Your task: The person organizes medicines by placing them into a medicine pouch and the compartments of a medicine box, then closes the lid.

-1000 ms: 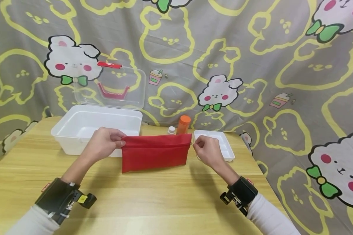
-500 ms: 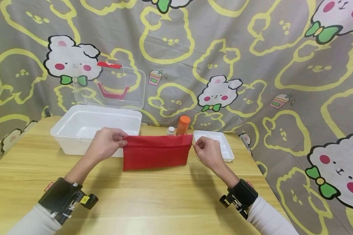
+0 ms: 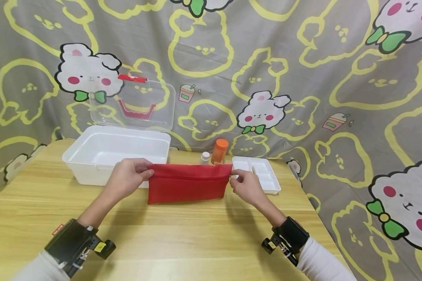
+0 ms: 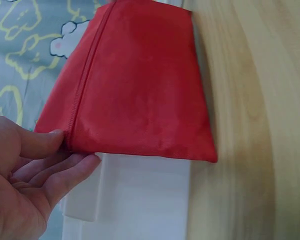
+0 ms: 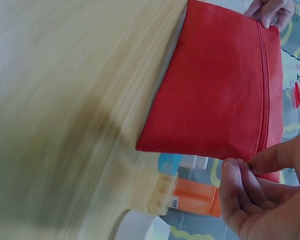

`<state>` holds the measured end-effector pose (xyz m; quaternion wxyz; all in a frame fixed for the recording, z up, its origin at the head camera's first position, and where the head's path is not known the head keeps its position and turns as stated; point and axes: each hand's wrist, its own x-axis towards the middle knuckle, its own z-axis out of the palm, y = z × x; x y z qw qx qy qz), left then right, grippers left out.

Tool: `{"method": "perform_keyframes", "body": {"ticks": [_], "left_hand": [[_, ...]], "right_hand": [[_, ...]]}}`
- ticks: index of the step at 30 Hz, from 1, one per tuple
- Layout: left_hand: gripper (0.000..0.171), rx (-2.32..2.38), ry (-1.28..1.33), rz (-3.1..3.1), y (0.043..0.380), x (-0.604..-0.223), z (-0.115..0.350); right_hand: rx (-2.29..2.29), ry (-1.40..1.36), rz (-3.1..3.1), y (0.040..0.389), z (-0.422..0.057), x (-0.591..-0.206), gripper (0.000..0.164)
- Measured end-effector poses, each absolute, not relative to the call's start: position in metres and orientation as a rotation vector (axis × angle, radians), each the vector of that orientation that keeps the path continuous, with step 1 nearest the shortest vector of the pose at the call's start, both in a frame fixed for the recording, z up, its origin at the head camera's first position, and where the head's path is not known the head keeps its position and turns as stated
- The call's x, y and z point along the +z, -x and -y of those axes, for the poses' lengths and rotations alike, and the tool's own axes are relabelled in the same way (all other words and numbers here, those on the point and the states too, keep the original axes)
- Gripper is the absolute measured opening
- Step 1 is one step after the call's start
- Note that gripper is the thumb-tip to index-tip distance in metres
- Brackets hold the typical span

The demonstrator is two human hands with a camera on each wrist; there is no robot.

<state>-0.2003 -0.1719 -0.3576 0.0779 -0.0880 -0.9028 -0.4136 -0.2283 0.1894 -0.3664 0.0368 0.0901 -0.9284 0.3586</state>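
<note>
A red zip pouch (image 3: 190, 187) is held up above the table between both hands, its long zip running near the top edge. My left hand (image 3: 128, 177) pinches the pouch's left end, with the thumb over the zip's end in the left wrist view. At the other end, my right hand (image 3: 247, 185) pinches the corner by the zip's end, thumb against fingertips in the right wrist view. A small metal bit shows between those fingers; most of it is hidden. The zip (image 5: 264, 90) looks closed along its visible length.
A white box (image 3: 88, 168) with its clear lid (image 3: 133, 105) raised stands at the back left. Behind the pouch are an orange-capped bottle (image 3: 219, 150) and a small white-capped bottle (image 3: 205, 157). A white compartment tray (image 3: 272, 177) lies at the right, near the patterned curtain (image 3: 302, 78).
The pouch has shifted slightly right, and my left hand sits a little lower. My right fingers have moved closer against the pouch's corner and changed their pinch.
</note>
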Motion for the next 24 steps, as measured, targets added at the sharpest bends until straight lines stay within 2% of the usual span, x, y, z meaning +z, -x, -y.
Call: {"method": "perform_keyframes", "body": {"ticks": [3,10,24], "left_hand": [[0.016,-1.24,0.243,2.72,0.198,-0.361,0.171],[0.033,-1.268,0.222,2.771,0.195,-0.371,0.172],[0.036,-1.34,0.221,2.777,0.193,-0.389,0.169]], "right_hand": [[1.241,-0.229,2.845,0.229,-0.188,-0.37,0.027],[1.31,-0.194,2.822,0.228,-0.184,-0.377,0.017],[1.43,-0.238,2.768,0.224,-0.178,-0.398,0.025]]}}
